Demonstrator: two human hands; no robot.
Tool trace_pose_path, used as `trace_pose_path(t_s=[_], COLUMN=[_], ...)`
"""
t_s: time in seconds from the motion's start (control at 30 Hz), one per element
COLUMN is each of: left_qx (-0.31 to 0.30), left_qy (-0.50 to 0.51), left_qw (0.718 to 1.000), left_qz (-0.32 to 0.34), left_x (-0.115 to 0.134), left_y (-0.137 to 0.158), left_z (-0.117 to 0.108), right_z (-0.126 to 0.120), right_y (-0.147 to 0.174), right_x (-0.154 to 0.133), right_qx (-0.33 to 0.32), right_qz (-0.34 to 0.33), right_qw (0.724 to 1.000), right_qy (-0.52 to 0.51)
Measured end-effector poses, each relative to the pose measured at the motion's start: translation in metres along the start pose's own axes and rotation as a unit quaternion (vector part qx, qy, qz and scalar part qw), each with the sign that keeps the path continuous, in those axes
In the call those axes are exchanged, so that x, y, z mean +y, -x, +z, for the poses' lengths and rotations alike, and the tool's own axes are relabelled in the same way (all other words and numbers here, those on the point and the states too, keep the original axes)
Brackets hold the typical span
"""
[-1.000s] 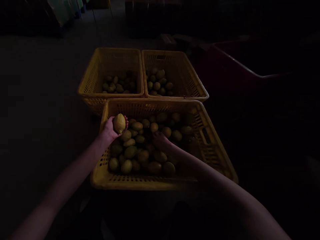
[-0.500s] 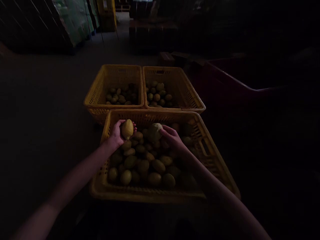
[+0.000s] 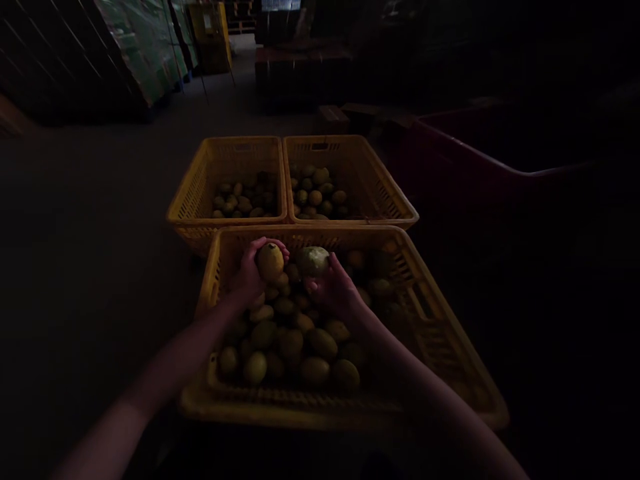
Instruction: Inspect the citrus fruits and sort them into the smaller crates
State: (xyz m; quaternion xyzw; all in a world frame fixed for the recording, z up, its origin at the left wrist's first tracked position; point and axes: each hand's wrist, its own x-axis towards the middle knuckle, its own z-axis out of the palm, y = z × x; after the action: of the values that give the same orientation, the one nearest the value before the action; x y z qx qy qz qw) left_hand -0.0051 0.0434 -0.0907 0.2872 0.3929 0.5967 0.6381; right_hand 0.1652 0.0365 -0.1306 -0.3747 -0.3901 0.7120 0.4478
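My left hand [image 3: 253, 268] is curled round a yellow lemon [image 3: 271, 262], its dark stem end turned up. Close to its right, my right hand [image 3: 339, 285] holds a larger greenish lemon [image 3: 313, 261] with a pale patch on top. Both hands are over the near yellow crate [image 3: 345, 413], apart from each other. Beneath them lie many green and yellowish lemons [image 3: 321, 343], heaped in the crate. My forearms cover part of its near corners.
Behind the near crate stand two more yellow crates, a left one [image 3: 187, 193] and a right one [image 3: 385, 183], each with lemons inside. A dark magenta bin [image 3: 450, 150] is at the right. Wrapped green stacks [image 3: 145, 47] and a cardboard box [image 3: 333, 119] are further back.
My left hand has moved right with its lemon, which has turned stem end up. My right hand has turned, now cupping its lemon from below and the side. The view has shifted slightly.
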Motion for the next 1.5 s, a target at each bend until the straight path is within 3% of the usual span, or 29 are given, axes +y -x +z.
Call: trace_pose_path(t_s=[0.17, 0.37, 0.47, 0.57, 0.67, 0.8, 0.97, 1.1, 1.2, 1.27, 1.33, 1.4, 1.5], left_qx=[-0.031, -0.008, -0.032, -0.058, -0.066, -0.084, -0.085, -0.084, -0.029, 0.035, 0.095, 0.146, 0.174], left_qy=[-0.045, -0.083, -0.109, -0.129, -0.166, -0.195, -0.171, -0.129, 0.013, 0.149, 0.246, 0.273, 0.244], left_qw=[0.998, 0.995, 0.988, 0.977, 0.964, 0.955, 0.961, 0.975, 0.999, 0.981, 0.942, 0.920, 0.912], left_qz=[0.015, 0.052, 0.103, 0.157, 0.195, 0.210, 0.201, 0.161, 0.014, -0.119, -0.206, -0.241, -0.280], left_x=[0.000, -0.005, -0.004, -0.002, 0.000, 0.001, 0.002, 0.001, -0.002, -0.003, -0.004, -0.005, -0.006], left_y=[-0.001, -0.003, -0.002, 0.001, 0.004, 0.005, 0.005, 0.003, -0.005, -0.012, -0.017, -0.020, -0.020], left_z=[-0.001, -0.004, -0.006, -0.008, -0.010, -0.011, -0.011, -0.010, -0.008, -0.008, -0.009, -0.009, -0.009], right_z=[0.007, 0.012, 0.015, 0.017, 0.017, 0.013, 0.015, 0.021, 0.024, 0.024, 0.023, 0.023, 0.021], right_y=[0.006, 0.010, 0.015, 0.020, 0.023, 0.021, 0.022, 0.023, 0.018, 0.013, 0.007, 0.004, 0.002], right_x=[-0.003, -0.005, -0.002, 0.003, 0.007, 0.009, 0.009, 0.007, 0.005, 0.005, 0.006, 0.007, 0.008], right_qx=[-0.015, 0.043, 0.032, 0.035, 0.043, 0.046, 0.065, 0.073, 0.105, 0.132, 0.134, 0.119, 0.112], right_qz=[-0.031, -0.063, -0.161, -0.272, -0.340, -0.375, -0.379, -0.350, -0.272, -0.160, -0.016, 0.095, 0.147], right_qw=[0.999, 0.994, 0.972, 0.929, 0.893, 0.874, 0.879, 0.899, 0.941, 0.975, 0.991, 0.984, 0.973], right_qy=[0.027, 0.077, 0.166, 0.249, 0.291, 0.305, 0.283, 0.253, 0.175, 0.077, -0.022, -0.092, -0.142])
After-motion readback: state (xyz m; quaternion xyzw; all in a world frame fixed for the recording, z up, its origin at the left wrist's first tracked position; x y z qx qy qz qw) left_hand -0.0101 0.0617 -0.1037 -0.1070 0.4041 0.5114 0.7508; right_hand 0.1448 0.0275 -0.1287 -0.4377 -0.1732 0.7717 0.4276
